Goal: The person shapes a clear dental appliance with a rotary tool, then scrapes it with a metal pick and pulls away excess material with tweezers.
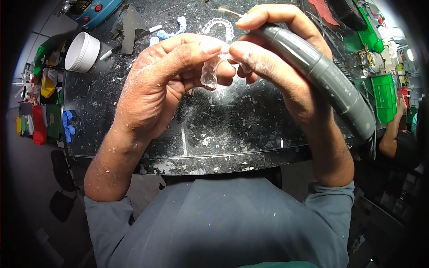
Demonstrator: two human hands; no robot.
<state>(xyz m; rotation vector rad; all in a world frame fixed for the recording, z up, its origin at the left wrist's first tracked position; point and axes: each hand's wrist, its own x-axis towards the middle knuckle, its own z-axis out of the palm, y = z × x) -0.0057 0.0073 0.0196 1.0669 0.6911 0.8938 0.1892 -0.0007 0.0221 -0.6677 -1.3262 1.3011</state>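
Observation:
Between the thumb and fingers of my left hand [154, 78] is a clear plastic dental tray [209, 75], held over the bench. My right hand [286, 73] is wrapped around a thick grey rotary handpiece [315, 64], whose tip [227, 10] points up and left, away from the tray. My right thumb and fingers also meet the tray's right side, and the fingers partly hide it. White dust covers both hands. Just beyond my fingertips, a second clear dental tray [219, 26] lies on the bench, with a blue arch-shaped piece [174, 30] to its left.
The dark bench [214, 129] is strewn with white dust and scraps. At the left stand a white tub [82, 52] and a blue machine [94, 12], near a marker [129, 42]. Green bins [383, 98] line the right, where another person's arm [393, 127] shows.

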